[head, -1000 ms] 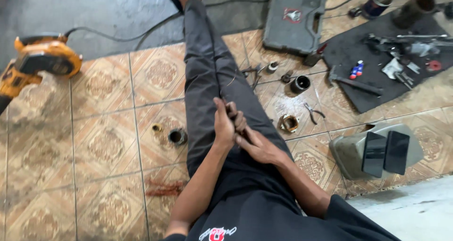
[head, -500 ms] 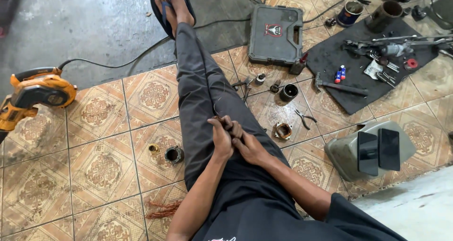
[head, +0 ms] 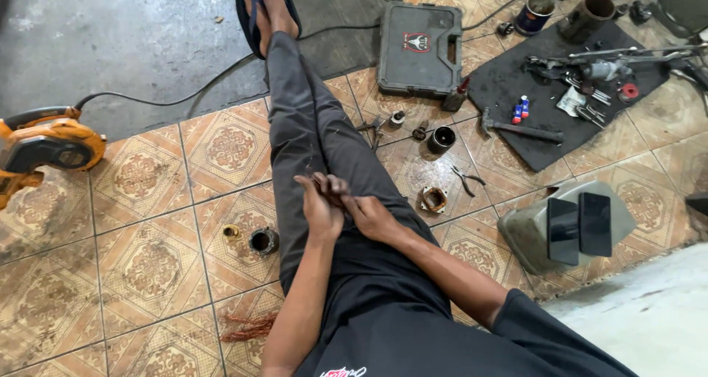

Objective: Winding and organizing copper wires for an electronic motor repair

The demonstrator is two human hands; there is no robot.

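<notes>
The person sits on the tiled floor [head: 140, 259] with legs stretched out and crossed, and both hands meet on the thigh. The left hand [head: 321, 209] lies over the lap with its fingers curled in tight. The right hand [head: 371, 218] comes in from the side, its fingertips tucked against the left's. Something fine seems pinched between them, perhaps a thin strand, but it is too small to make out, so what the fingers actually grip cannot be told.

A loose bundle of copper wire [head: 249, 325] lies on the tiles just beside the left elbow. A dark metal ring [head: 262, 240] sits near the left knee. An orange power tool [head: 44, 144] is well apart on the left. A closed tool case [head: 420, 49], a hammer [head: 520, 130] and pliers [head: 466, 178] lie off to the right.

This looks like close finger work at the lap, mid-step. Whatever follows calls for a steady pinch from both hands, kept close together over the thigh.
</notes>
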